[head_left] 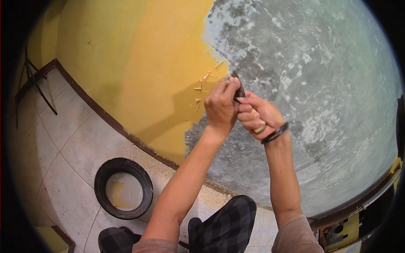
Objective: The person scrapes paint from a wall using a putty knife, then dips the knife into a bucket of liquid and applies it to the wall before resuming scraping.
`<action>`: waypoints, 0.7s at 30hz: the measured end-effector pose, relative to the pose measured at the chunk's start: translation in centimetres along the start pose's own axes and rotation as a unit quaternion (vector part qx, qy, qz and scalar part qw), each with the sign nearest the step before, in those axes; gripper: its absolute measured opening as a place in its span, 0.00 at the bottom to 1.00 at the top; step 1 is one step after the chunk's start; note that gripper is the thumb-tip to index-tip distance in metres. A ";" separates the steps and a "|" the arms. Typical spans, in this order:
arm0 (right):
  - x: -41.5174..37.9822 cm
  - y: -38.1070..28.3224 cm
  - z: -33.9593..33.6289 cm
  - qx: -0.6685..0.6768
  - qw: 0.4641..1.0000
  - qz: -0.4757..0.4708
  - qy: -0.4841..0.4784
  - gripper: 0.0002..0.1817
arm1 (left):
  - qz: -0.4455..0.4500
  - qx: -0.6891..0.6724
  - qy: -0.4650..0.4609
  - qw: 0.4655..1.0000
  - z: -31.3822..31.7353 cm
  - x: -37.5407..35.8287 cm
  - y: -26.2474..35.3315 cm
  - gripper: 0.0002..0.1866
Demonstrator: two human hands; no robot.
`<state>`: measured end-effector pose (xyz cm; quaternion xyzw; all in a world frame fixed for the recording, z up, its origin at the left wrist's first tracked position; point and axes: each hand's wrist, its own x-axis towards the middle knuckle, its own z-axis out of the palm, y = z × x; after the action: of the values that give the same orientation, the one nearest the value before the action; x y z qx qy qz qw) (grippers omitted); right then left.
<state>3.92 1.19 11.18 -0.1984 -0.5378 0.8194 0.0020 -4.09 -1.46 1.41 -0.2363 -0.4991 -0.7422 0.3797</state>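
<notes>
Scraper (240,90): on the wall (303,80) at the yellow paint's (168,55) edge | right hand (259,113): closed round its handle (260,127), likely for push | left hand (220,101): fingers on its blade (237,80), probably to steady it | bucket (100,185): on floor (69,139) near wall, seemingly for easy reach

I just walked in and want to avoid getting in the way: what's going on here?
A person is working at a wall with a dark-bladed tool. The right-hand grip is closed around its pale handle; the left-hand grip is at the blade. The tool meets the wall where yellow coating borders a patchy grey area. Pale flakes lie along the wall's foot, and a black bucket stands on the tiled floor.
</notes>
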 end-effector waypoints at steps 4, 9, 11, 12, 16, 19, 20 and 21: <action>-0.1 -0.4 0.1 -0.005 1.000 0.000 0.029 0.06 | -0.020 0.018 -0.035 0.999 -0.5 0.6 -0.4 0.07; -1.6 0.2 0.3 -0.070 0.994 -0.026 0.079 0.07 | 0.007 -0.002 -0.021 1.000 -0.4 0.6 -0.3 0.04; 0.8 -0.2 -1.4 0.043 0.998 0.006 0.054 0.08 | 0.029 0.050 -0.008 0.998 -0.2 0.8 -0.8 0.03; 1.3 -0.3 -0.8 0.020 0.999 0.014 0.023 0.09 | -0.005 0.050 -0.003 0.999 -0.3 1.1 -0.9 0.03; -0.1 1.1 0.9 -0.013 0.998 -0.023 0.049 0.08 | -0.005 -0.055 -0.042 0.998 -1.2 0.8 -0.2 0.07; -0.3 0.1 1.4 -0.024 0.999 -0.019 0.032 0.08 | -0.028 -0.033 -0.013 0.999 -0.3 0.6 -0.2 0.12; 0.2 0.1 1.7 -0.042 0.998 -0.023 0.047 0.07 | -0.012 -0.036 0.007 0.999 -0.3 0.9 -0.8 0.14; 0.2 0.3 1.7 -0.054 0.996 -0.024 0.071 0.06 | -0.020 -0.041 0.001 0.999 -0.6 0.8 -0.7 0.14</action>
<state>3.23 -0.40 11.41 -0.2432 -0.5843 0.7727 0.0491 -5.16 -2.15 1.38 -0.2408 -0.4729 -0.7696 0.3552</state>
